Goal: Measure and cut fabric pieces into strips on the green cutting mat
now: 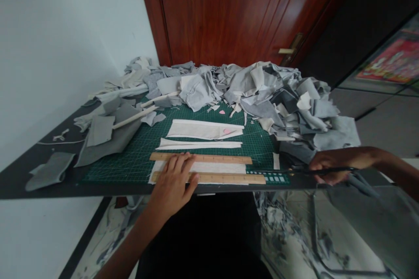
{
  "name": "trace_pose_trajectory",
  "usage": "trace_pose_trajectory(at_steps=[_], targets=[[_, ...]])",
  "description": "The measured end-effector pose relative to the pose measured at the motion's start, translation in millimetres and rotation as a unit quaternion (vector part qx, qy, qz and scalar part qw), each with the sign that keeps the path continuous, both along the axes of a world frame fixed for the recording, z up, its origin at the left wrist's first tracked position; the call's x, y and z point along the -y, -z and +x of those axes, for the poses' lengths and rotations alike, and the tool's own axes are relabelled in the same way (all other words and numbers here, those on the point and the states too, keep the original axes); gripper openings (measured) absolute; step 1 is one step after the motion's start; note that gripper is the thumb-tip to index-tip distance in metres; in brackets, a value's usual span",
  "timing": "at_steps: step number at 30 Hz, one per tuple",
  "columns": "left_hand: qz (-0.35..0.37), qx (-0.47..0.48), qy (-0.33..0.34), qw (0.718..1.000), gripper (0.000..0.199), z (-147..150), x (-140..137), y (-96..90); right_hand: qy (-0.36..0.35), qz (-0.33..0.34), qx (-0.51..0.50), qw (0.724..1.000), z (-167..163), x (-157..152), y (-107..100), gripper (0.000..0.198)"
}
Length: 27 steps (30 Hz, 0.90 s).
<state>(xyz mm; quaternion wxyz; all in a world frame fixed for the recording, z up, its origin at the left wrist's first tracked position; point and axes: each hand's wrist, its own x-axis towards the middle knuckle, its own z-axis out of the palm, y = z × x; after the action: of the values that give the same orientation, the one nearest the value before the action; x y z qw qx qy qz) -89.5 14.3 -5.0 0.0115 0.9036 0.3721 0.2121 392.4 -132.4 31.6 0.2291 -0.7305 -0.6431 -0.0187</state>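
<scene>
Spread the left hand (176,174) across the lower centre of the frame, fingers extended and grasping nothing, weight on the upper ruler (222,159) and the lower ruler (225,178); pinned beneath both a white cloth piece (219,167), lower centre of the frame, over the green cutting mat (111,168) on the dark table (16,185); clenched the right hand (329,169) at the lower right around apparent black scissors (299,171), pointed leftward, near the right edge of the cloth; could not tell the spread of the blades from this angle; judged a skewed ruler the likeliest trouble, from pressure placed only toward the left ends, with the right ends unheld; judged a nicked ruler possible too, from blades so close beside the wood; suspected a snag on loose scraps at the right; counted two wooden rulers, one pair of scissors, one mat, one cloth piece under the rulers, two more white pieces (199,130) at the centre of the frame, two pink bits (227,131) and one small white strip (276,161) right of centre; found the heap of grey scraps (199,91) across the upper middle too tangled to count.
</scene>
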Motion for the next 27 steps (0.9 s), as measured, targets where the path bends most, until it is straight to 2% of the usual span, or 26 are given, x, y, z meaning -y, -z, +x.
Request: trace_pose_trajectory(at_steps=[1, 2, 3, 4, 5, 6, 9, 13, 18, 27], targets=[[0.002, 0.0, 0.001, 1.0, 0.045, 0, 0, -0.6, -0.123, -0.222, -0.062, 0.965, 11, -10, -13, 0.091], [0.005, 0.001, 0.003, 1.0, 0.045, 0, 1, -1.2, -0.19, -0.409, -0.114, 0.885, 21, -21, -27, 0.084], [0.008, 0.002, 0.003, 1.0, 0.045, 0, 1, -1.8, -0.21, -0.537, -0.155, 0.802, 29, -33, -39, 0.077], [0.011, 0.004, 0.004, 1.0, 0.045, 0, 1, -2.1, -0.21, -0.589, -0.203, 0.753, 33, -46, -49, 0.074], [0.013, 0.005, 0.005, 1.0, 0.044, 0, 2, -2.3, -0.206, -0.617, -0.233, 0.723, 33, -56, -56, 0.072], [0.015, 0.006, 0.005, 1.0, 0.044, 0, 2, -2.1, -0.199, -0.628, -0.255, 0.708, 31, -65, -60, 0.069], [0.018, 0.006, 0.005, 1.0, 0.045, 1, 1, -0.7, -0.204, -0.633, -0.272, 0.696, 16, -80, -57, 0.06], [0.013, 0.006, 0.003, 1.0, 0.045, 1, 1, 0.9, -0.212, -0.645, -0.282, 0.678, 0, -84, -54, 0.061], [0.001, 0.005, 0.002, 1.0, 0.046, 1, 2, 0.3, -0.211, -0.636, -0.281, 0.687, -6, -85, -56, 0.061], [-0.001, -0.004, 0.001, 1.0, 0.047, 1, 2, -0.8, -0.212, -0.634, -0.279, 0.689, -8, -89, -40, 0.063]])
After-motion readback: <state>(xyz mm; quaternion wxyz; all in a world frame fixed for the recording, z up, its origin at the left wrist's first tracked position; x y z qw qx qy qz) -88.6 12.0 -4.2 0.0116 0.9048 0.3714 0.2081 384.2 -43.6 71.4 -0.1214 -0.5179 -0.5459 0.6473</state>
